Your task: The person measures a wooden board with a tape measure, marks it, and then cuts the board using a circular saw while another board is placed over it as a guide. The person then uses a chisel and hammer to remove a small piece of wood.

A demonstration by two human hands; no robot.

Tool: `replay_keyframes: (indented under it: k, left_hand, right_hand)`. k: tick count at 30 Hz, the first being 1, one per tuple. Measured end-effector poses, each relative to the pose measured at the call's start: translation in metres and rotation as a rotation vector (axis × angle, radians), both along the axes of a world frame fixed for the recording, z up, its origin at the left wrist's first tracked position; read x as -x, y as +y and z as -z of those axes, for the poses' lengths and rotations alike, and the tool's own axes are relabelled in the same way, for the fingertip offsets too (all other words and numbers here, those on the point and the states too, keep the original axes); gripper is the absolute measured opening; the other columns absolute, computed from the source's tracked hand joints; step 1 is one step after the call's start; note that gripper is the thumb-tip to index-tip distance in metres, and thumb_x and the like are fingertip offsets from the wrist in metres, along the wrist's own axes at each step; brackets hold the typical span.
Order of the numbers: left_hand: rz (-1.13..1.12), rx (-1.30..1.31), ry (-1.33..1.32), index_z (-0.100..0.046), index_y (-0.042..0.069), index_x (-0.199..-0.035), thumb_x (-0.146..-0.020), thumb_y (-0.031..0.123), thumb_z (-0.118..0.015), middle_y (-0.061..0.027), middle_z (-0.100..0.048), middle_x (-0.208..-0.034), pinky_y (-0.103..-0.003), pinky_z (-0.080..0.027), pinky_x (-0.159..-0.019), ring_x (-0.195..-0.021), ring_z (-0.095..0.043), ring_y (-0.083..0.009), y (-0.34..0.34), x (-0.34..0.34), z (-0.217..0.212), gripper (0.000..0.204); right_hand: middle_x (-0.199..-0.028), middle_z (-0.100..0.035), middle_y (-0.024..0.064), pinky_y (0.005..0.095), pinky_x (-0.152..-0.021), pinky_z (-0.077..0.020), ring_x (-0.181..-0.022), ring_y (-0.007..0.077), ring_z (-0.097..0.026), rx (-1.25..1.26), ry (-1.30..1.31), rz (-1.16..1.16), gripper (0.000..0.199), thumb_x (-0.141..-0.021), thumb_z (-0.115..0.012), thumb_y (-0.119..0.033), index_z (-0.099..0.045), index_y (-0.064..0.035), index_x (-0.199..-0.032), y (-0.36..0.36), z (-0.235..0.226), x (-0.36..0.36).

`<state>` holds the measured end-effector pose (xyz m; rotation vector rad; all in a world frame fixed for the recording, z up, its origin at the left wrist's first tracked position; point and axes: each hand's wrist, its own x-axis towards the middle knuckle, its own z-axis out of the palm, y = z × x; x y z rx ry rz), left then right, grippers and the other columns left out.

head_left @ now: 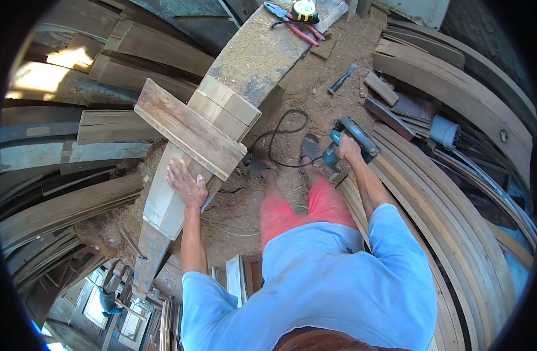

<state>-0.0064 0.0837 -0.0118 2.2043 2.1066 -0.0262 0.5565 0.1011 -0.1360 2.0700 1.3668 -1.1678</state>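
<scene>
My left hand (186, 182) lies spread on the pale board (165, 205) on the counter (254, 61); my right hand (349, 148) grips the power saw (362, 138), well apart. I judge this setup; next likely calls for a steady board.

red-handled pliers (296, 28) lie beside a tape measure (304, 10)

Over here the long, narrow surface (265, 83) slants through the workshop, its far end dusted with sawdust (242, 55) and carrying a pair of red-handled pliers (303, 34) beside a yellow-and-black tape measure (304, 9). Nearer, pale boards (173, 193) lie lengthwise along it, with a reddish-brown plank (186, 126) resting crosswise on top. The shavings-strewn floor (318, 93) holds a looping black cable (273, 140) and a chisel-like tool (343, 79).
</scene>
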Motion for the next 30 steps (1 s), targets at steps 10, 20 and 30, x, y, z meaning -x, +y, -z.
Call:
replay_keyframes:
  k: [10, 20, 30]
  left_hand:
    - [0.037, 0.021, -0.045, -0.020, 0.001, -0.163, -0.103, 0.050, -0.034, -0.0311, -0.018, -0.168, -0.060, -0.010, -0.124, -0.155, -0.016, -0.0495, 0.017, -0.011, -0.008, 0.079]
    - [0.027, 0.084, -0.039, -0.017, -0.001, -0.164, -0.104, 0.053, -0.030, -0.0328, -0.016, -0.167, -0.062, -0.010, -0.124, -0.156, -0.015, -0.0492, 0.014, -0.012, -0.007, 0.082]
    - [0.028, 0.097, -0.049, -0.016, -0.002, -0.164, -0.103, 0.053, -0.032, -0.0342, -0.014, -0.167, -0.063, -0.010, -0.124, -0.155, -0.015, -0.0507, 0.020, -0.011, -0.008, 0.083]
  right_hand:
    - [-0.117, -0.073, 0.0220, 0.0516, -0.091, -0.0586, -0.111, 0.0385, -0.072, 0.081, -0.248, -0.222, 0.023, -0.097, -0.056, -0.013, -0.062, -0.0053, -0.117, 0.020, 0.172, -0.036]
    - [-0.093, -0.079, 0.0103, 0.0425, -0.069, -0.0617, -0.089, 0.0282, -0.078, -0.068, -0.221, -0.556, 0.013, -0.093, -0.062, -0.014, -0.071, -0.0120, -0.102, -0.012, 0.305, -0.007]
    - [-0.110, -0.072, 0.0146, 0.0414, -0.084, -0.0584, -0.103, 0.0261, -0.073, -0.046, -0.009, -0.796, 0.030, -0.094, -0.060, -0.020, -0.065, -0.0076, -0.121, -0.044, 0.321, 0.054]
